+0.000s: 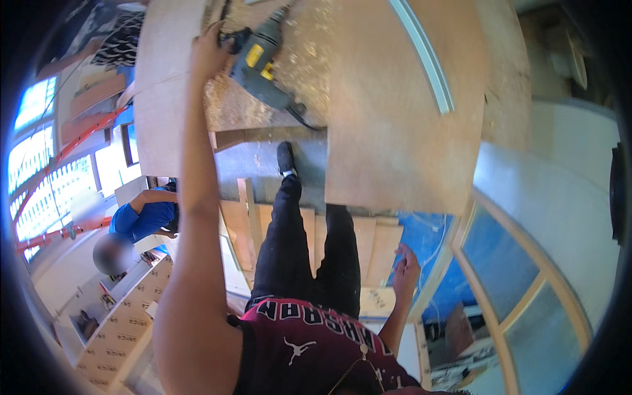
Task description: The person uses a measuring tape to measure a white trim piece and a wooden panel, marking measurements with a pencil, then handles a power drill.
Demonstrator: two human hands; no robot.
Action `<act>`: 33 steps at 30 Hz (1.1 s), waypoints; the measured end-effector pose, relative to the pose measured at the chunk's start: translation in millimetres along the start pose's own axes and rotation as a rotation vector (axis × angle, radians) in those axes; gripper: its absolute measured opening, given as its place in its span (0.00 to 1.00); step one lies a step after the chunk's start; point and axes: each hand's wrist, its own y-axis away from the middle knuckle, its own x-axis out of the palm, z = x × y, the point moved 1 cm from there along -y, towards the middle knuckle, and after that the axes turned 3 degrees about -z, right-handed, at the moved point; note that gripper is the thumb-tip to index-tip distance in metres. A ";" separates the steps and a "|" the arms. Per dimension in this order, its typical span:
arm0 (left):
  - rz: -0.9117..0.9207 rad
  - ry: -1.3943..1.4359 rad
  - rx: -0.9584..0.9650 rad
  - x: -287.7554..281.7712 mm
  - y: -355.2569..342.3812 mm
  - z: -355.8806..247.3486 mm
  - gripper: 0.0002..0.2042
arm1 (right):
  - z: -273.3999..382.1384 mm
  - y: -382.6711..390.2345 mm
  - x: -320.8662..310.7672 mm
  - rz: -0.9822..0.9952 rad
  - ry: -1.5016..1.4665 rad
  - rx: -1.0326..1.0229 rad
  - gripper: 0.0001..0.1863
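Note:
A grey-green power drill (pixel 260 62) with yellow patches lies on a workbench top strewn with wood shavings (pixel 304 59). Its black chuck points away to the upper right, and a dark cord trails from its near end. My left arm stretches far forward, and my left hand (pixel 210 54) is closed at the drill's black side handle (pixel 237 41); its fingers show only in part. Low by my right side hangs my right hand (pixel 407 268), holding nothing, its fingers loosely bent and apart. It is away from the bench.
A plywood sheet (pixel 401 145) overhangs the bench's right side, with a pale metal strip (pixel 428 59) on it. Glazed wooden frames (pixel 520 276) stand at right. Boards (pixel 382 243) lie around my legs. At left, another person in blue (pixel 141 214) bends near a ladder's orange rail (pixel 85 141).

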 end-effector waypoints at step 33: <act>0.560 2.143 -0.948 -87.0 359.6 -218.4 0.20 | 247.5 -93.1 114.5 0.885 -0.114 -0.378 0.41</act>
